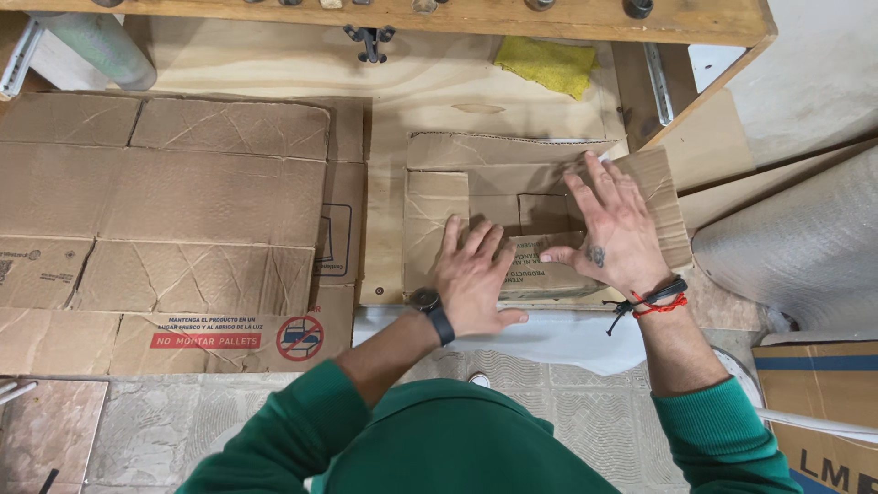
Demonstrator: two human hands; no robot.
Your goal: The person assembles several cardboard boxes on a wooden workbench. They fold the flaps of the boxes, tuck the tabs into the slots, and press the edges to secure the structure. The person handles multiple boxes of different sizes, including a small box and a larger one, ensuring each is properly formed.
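Head view: left hand (473, 274) and right hand (615, 230) press flat, fingers spread, holding nothing, on the half-folded cardboard piece (512, 183), flaps unfinished.

Left of frame: large flattened cardboard sheets (165, 229), creased, overlapping | top centre-right: yellow cloth (547, 64) on plywood bench (430, 91) | top centre: black metal clamp (370, 41) | right edge: roll of bubble wrap (805, 247) | lower right corner: cardboard box (823, 402) | bottom: tiled floor (137, 430)
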